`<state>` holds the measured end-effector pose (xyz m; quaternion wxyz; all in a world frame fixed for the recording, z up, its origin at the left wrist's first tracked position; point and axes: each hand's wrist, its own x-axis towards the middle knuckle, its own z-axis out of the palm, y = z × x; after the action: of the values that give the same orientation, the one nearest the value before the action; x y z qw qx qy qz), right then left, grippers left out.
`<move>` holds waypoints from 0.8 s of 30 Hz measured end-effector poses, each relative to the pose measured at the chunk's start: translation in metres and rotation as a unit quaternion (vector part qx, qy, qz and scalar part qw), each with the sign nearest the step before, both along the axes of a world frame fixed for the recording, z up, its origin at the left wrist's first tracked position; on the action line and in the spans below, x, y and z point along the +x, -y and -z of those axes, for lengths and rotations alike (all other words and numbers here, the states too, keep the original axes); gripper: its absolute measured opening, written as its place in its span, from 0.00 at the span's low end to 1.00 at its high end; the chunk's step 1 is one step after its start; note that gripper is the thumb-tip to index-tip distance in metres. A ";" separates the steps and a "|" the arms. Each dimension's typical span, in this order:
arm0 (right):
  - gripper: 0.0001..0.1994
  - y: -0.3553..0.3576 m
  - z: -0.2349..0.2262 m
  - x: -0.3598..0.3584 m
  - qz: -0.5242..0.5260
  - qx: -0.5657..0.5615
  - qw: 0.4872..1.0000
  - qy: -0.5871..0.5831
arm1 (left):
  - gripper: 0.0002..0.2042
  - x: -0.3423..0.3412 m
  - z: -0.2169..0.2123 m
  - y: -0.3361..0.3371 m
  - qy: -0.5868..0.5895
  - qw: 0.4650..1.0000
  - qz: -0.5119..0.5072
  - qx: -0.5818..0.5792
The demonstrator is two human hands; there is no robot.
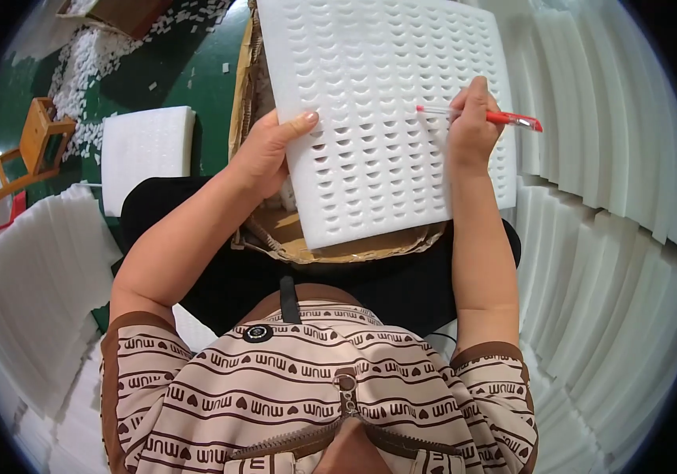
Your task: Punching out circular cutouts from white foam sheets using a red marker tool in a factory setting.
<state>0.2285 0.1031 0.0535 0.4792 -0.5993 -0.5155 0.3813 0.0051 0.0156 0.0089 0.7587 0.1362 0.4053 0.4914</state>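
A thick white foam sheet with rows of half-moon cuts lies tilted over an open cardboard box between my knees. Several cuts in the middle and lower rows show dark gaps, while most of the upper ones look pale. My left hand grips the sheet's left edge, thumb on top and the other fingers hidden beneath. Over the right part of the sheet, my right hand is closed round a red pen. The pen's clear end with a red tip points left, just above the cuts; whether it touches the foam, I cannot tell.
Tall stacks of white foam sheets stand on the right, with more foam sheets at the left. Another foam block, a wooden stool and scattered foam bits are on the green floor. A cardboard box stands far left.
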 end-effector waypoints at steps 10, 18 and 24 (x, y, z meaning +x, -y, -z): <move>0.19 -0.013 0.031 0.008 -0.098 0.166 0.979 0.060 | 0.22 0.005 -0.002 -0.003 0.014 1.000 0.004 0.007; 0.16 0.003 0.009 -0.004 -0.161 0.096 0.959 0.211 | 0.22 0.006 0.002 -0.004 -0.014 1.000 0.000 0.012; 0.17 0.011 0.025 -0.024 -0.203 0.166 0.916 0.305 | 0.21 0.008 0.001 0.001 -0.024 1.000 0.004 0.017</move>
<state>0.2046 0.0922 0.0285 0.3036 -0.4813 -0.8028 0.1782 0.0135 0.0143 0.0081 0.7482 0.1622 0.4144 0.4921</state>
